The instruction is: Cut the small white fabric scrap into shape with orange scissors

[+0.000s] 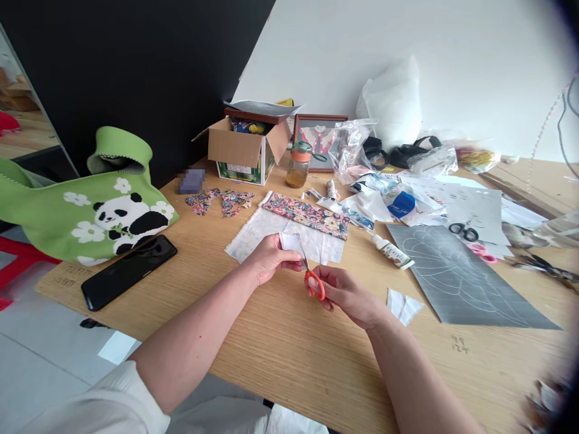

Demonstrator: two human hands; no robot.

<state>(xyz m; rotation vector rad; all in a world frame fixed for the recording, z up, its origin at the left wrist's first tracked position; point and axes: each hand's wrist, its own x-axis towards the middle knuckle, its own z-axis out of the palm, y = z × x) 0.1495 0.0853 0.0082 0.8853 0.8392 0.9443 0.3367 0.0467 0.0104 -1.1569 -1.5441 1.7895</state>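
My left hand [272,259] pinches a small white piece [289,241], paper or cloth, I cannot tell which. In my right hand [344,290] is a pair of scissors [315,284] with orange handles, my fingers in the loops. The blades point up and away, at the right edge of the white piece; whether they are open is hard to make out. Just beyond both hands lies a floral cloth [307,215], folded so that its pale underside [253,232] spreads toward me. Several cut floral scraps [219,202] rest to its left.
At left are a black phone [129,271] and a green panda bag [131,211]. Behind stand a cardboard box [239,147] and a bottle [298,166]. To the right lie a glue bottle [392,252], a grey patterned sheet [470,277], black-handled scissors [464,231] and a white scrap [403,306].
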